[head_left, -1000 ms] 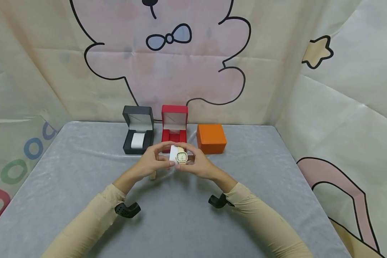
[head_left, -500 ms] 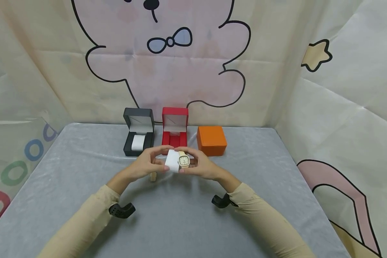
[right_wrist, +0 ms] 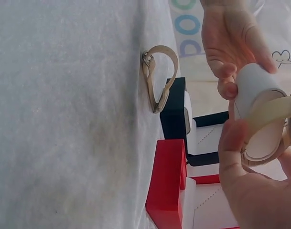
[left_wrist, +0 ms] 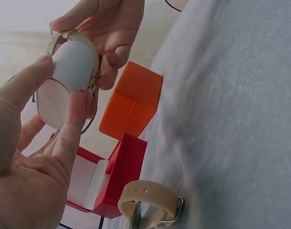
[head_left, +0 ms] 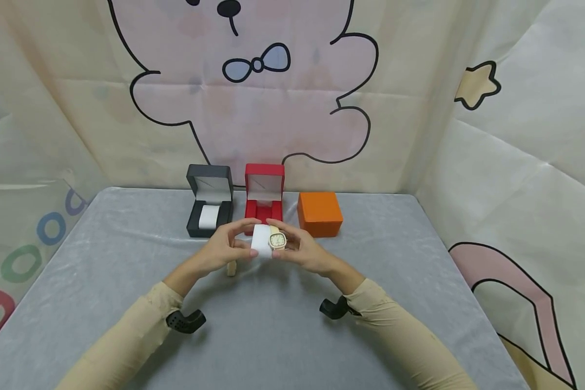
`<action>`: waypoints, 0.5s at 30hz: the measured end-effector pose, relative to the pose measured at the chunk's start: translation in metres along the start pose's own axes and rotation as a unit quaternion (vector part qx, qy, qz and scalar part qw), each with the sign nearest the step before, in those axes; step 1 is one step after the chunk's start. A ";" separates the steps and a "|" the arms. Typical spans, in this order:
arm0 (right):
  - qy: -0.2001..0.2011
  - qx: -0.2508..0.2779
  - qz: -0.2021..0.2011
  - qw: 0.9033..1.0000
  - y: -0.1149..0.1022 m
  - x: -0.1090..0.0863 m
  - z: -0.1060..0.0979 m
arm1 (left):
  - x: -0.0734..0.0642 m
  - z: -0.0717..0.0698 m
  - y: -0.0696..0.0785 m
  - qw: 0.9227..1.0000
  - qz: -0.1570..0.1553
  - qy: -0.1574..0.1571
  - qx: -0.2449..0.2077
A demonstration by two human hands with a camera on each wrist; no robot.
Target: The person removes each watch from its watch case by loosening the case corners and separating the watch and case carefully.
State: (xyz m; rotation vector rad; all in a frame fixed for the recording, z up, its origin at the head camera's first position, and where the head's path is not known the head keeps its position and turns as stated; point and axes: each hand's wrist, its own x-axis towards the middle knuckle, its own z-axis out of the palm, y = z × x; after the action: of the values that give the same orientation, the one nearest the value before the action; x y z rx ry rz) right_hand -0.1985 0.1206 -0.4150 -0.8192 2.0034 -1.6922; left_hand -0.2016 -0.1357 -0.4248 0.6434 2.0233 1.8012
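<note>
Above the table, in front of the red box, both hands hold a white watch cushion with a cream-strapped watch round its right end. My left hand pinches the white watch cushion between thumb and fingers. The watch, with a squarish pale dial, is gripped by my right hand, its thumb below and fingers above. In the right wrist view the strap loops round the cushion near its flat end. A second beige-strapped watch rests on the table under my left hand, partly hidden in the head view.
At the table's back stand an open black watch box with a white cushion inside, an open red watch box with its front part hidden by the hands, and a closed orange box. Printed cloth walls enclose the table.
The cushion and watch have come slightly lower and nearer. My left hand has shifted a little left, and more of the white cushion shows beside the watch. The boxes have stayed put.
</note>
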 end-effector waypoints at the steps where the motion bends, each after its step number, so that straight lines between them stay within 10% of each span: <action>1: 0.001 0.001 0.003 1.000 0.000 0.000 0.000 | 0.000 0.000 0.000 1.000 0.002 0.002 0.000; 15: 0.000 0.060 0.039 0.997 -0.003 -0.003 -0.003 | 0.000 -0.004 -0.005 1.000 -0.003 0.006 -0.002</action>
State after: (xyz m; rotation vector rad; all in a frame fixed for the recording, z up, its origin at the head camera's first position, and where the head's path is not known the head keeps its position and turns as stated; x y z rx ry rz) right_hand -0.1976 0.1247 -0.4121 -0.6913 1.8874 -1.7502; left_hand -0.2044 -0.1396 -0.4294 0.6269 2.0276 1.8093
